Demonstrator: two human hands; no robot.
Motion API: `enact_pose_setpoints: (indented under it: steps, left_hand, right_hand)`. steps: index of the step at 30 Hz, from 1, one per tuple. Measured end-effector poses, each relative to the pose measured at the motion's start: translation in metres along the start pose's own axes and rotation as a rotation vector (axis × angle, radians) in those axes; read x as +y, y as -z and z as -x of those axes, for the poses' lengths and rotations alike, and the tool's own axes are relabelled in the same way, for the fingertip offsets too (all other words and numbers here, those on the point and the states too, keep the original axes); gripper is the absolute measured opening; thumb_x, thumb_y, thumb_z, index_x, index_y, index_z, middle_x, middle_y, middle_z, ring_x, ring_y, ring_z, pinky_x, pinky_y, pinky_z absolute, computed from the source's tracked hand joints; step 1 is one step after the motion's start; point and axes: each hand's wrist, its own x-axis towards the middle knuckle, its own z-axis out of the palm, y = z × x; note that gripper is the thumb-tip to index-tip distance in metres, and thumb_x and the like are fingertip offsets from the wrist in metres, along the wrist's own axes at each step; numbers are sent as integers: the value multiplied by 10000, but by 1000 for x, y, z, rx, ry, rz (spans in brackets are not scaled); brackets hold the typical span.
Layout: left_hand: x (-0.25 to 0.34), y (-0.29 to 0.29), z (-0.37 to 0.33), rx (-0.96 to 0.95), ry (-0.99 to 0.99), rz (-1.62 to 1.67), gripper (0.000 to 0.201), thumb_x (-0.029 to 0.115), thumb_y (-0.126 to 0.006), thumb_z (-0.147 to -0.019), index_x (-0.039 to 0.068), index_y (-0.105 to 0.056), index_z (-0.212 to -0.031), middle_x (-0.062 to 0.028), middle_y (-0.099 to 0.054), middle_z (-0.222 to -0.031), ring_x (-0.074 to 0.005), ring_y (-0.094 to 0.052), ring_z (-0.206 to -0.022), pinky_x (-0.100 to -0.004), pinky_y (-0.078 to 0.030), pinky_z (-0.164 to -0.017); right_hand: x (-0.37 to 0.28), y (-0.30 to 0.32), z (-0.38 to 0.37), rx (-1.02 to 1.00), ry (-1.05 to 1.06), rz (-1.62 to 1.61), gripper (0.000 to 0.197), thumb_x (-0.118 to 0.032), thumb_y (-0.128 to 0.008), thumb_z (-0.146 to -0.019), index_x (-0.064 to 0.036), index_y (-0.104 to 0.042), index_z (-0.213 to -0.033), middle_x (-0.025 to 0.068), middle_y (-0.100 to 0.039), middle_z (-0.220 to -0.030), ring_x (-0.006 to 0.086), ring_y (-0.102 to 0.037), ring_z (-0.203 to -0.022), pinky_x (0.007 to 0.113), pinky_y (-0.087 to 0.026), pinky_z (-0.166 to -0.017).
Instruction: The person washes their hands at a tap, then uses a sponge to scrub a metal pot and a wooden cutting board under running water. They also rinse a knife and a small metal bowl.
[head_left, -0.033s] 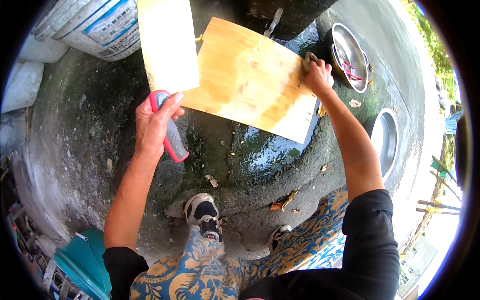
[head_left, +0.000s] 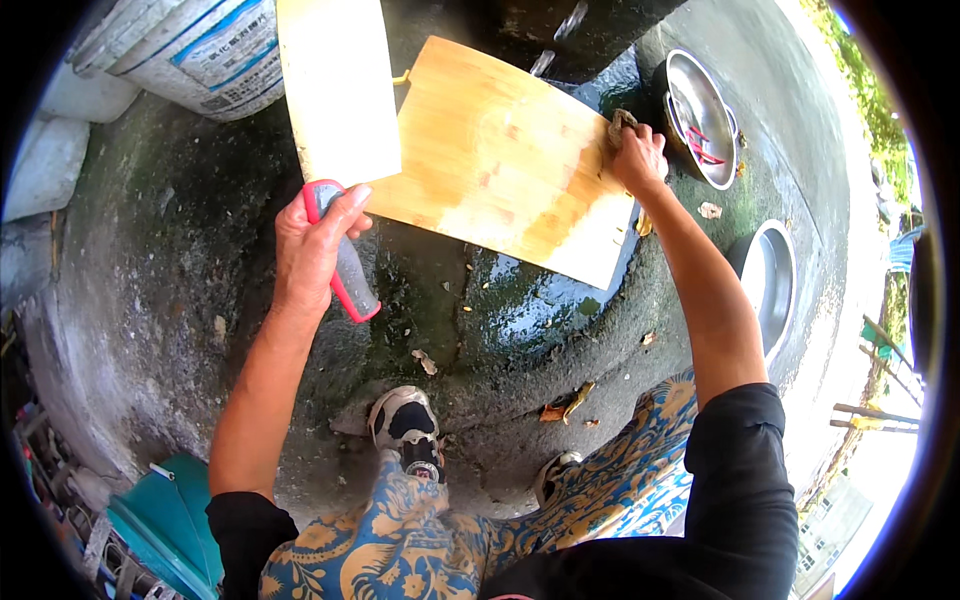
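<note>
From the left, I see the left hand [head_left: 312, 250] clenched around the red-and-grey handle of a cleaver [head_left: 338, 95], blade up. Right of it a wooden cutting board [head_left: 500, 160] lies on wet ground (scrubbing seems under way). The right hand [head_left: 638, 155] presses a scouring pad [head_left: 620, 125], fingers closed; further strokes need steady pressure, I judge.

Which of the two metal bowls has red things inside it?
The upper metal bowl, beyond the right hand, holds red items. The lower metal bowl, beside the right forearm, shows only its bare shiny inside.
</note>
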Motion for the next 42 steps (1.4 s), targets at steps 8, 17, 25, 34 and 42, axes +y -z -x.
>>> enact_pose_setpoints:
  steps: [8, 17, 25, 34, 42]
  left_hand:
    - [1, -3, -7, 12, -11, -25, 125, 169, -658, -768, 62, -596, -761, -7, -582, -659, -66, -505, -575, -212, -382, -568]
    - [-1, -5, -1, -30, -18, -31, 125, 179, -647, -775, 58, -618, -791, -11, -591, -656, -65, -503, -598, -210, -373, -573]
    - [-3, -28, -6, -77, -23, -52, 125, 180, -646, -779, 73, -588, -752, -17, -594, -671, -66, -502, -591, -211, -382, -574]
    - [3, -26, 2, -47, -30, 4, 134, 161, -656, -768, 76, -564, -720, -9, -572, -655, -66, -503, -580, -213, -381, -559]
    - [4, -31, -4, -68, -26, -20, 131, 158, -653, -771, 74, -570, -717, 1, -563, -644, -65, -500, -575, -213, -384, -562]
  right_hand:
    - [-212, 24, -14, 278, 539, -2, 279, -187, -519, -780, -143, -555, -1053, 110, -491, -1051, 289, -409, -1030, 411, -414, -807]
    - [4, -21, -11, 127, 159, -3, 347, -215, -605, -727, -117, -559, -1057, 76, -438, -1134, 292, -386, -1073, 435, -401, -834]
    - [-157, 2, 3, 226, 576, -5, 259, -154, -518, -766, -92, -568, -1013, 142, -448, -1094, 312, -386, -1061, 444, -394, -851]
    - [32, -20, 24, 140, 297, 49, 277, -99, -559, -707, -135, -594, -979, 81, -415, -1215, 282, -390, -1080, 410, -399, -829]
    - [23, -15, 47, 173, 535, 100, 201, -89, -537, -707, -77, -593, -900, 65, -451, -1180, 254, -420, -1035, 379, -382, -814]
